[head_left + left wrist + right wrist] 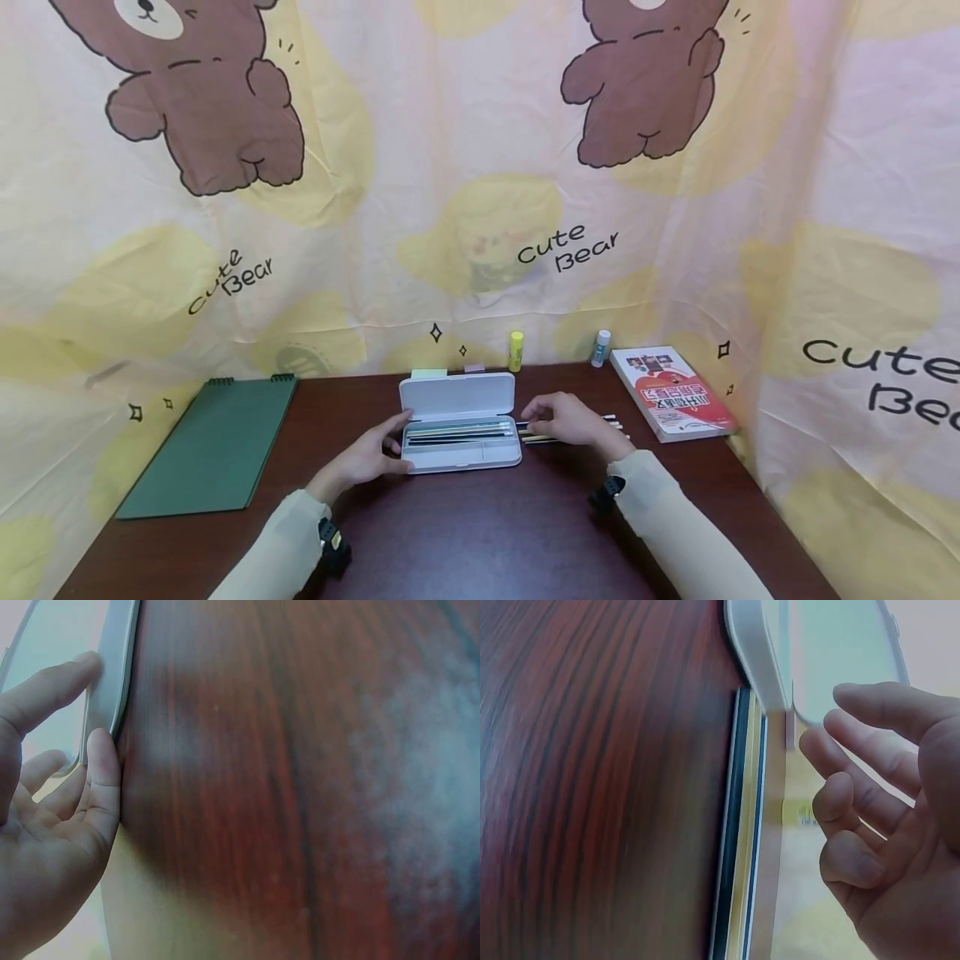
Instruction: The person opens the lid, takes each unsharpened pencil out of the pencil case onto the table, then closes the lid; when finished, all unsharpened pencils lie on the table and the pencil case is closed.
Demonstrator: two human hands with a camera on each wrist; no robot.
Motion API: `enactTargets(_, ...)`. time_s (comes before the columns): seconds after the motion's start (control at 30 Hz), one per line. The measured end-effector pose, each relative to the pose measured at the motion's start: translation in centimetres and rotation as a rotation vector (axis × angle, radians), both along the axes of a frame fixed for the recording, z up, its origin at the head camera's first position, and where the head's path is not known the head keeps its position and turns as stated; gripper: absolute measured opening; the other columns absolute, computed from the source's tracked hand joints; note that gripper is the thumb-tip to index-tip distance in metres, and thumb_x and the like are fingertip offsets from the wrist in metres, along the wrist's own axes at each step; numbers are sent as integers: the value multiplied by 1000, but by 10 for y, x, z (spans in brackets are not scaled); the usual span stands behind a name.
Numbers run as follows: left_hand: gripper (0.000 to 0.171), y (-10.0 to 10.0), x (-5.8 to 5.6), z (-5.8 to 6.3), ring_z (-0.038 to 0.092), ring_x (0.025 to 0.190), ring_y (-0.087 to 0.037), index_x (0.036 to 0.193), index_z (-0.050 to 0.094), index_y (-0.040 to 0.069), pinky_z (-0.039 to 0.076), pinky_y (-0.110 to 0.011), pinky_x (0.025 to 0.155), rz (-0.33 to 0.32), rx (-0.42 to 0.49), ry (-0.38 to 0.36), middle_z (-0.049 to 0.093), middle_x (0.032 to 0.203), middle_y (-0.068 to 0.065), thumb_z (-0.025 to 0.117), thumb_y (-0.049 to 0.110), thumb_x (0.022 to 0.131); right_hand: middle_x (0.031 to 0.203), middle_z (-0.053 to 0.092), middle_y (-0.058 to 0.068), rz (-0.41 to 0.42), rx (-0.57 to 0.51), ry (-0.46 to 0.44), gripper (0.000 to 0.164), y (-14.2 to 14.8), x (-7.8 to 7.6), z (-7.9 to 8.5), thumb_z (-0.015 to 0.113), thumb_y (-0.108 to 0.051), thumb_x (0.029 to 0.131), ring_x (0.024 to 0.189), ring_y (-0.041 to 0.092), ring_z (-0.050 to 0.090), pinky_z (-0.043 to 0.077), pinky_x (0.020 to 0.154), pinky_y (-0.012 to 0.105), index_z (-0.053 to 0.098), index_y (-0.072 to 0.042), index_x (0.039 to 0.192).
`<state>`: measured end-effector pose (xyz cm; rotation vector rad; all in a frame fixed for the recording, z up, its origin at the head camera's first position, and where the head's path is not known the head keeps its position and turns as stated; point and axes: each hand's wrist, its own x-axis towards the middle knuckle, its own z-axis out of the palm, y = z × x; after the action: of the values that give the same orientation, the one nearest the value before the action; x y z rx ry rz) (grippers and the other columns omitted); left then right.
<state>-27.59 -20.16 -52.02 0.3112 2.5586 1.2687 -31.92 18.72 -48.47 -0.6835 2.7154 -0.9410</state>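
A white pencil case [442, 460] lies on the table with its lid [457, 397] raised at the back. Several pencils [459, 433] fill its rear compartment; the narrow front compartments show bare. Around the case's left end, my left hand [363, 457] grips it, thumb at the front corner and fingers farther back. My right hand [568, 419] hovers beside the case's right end, fingers loosely bent and nothing between them in the right wrist view. Below it, several more pencils [739, 825] lie side by side on the table, partly hidden by the hand in the head view.
A green spiral pad [210, 450] lies at the left and a red-and-white book [675, 393] at the right. Along the back stand a yellow tube [516, 352] and a white-capped glue stick [601, 348]. Green sticky notes [429, 374] show behind the lid, before a bear-print curtain.
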Motion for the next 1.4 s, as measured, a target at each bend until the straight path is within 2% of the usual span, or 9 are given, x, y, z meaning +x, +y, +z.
enactTargets(0.33,94,0,1,1,53,102,-20,156,34,29,43,-34,85,-1,-6,12,52,145,-5,86,23,77,97,73,-6,109,25,64,20,-31,-2,-10,71,-18,91,92,15,63,52,86,38,73,-11,110)
enactTargets(0.47,94,0,1,1,53,102,-19,156,34,29,43,-33,83,-4,-7,7,51,146,-5,86,23,78,100,74,-4,138,51,57,20,-38,-1,-12,71,-18,91,93,16,64,52,89,39,74,-11,110)
enactTargets(0.67,94,0,1,2,53,103,-20,155,34,30,44,-32,81,7,-1,-1,50,147,-4,87,24,77,108,74,2,114,77,39,22,-45,0,-13,72,-17,90,95,18,63,52,93,43,75,-12,111)
enactTargets(0.9,95,0,1,1,53,103,-20,156,34,28,45,-31,79,2,0,-3,50,148,-7,87,23,77,101,75,-1,151,138,73,18,-50,0,-16,73,-17,88,86,13,61,52,83,36,77,-14,105)
enactTargets(1.07,94,0,0,1,53,101,-20,155,35,28,44,-31,79,-3,-2,5,50,148,-7,87,24,77,99,74,1,149,147,66,17,-53,0,-14,73,-16,88,86,12,61,51,83,36,78,-13,104)
enactTargets(1.23,94,0,-1,0,53,101,-20,155,35,27,44,-30,78,-4,2,13,51,146,-8,87,25,77,92,72,-3,131,146,37,14,-55,-1,-13,75,-15,87,84,12,59,50,81,37,76,-14,100)
enactTargets(1.4,95,0,-1,0,53,102,-20,155,35,29,43,-32,83,8,-2,-3,52,145,-5,88,25,76,90,71,-8,128,153,40,14,-54,-1,-17,74,-15,88,82,10,59,50,80,34,77,-17,101)
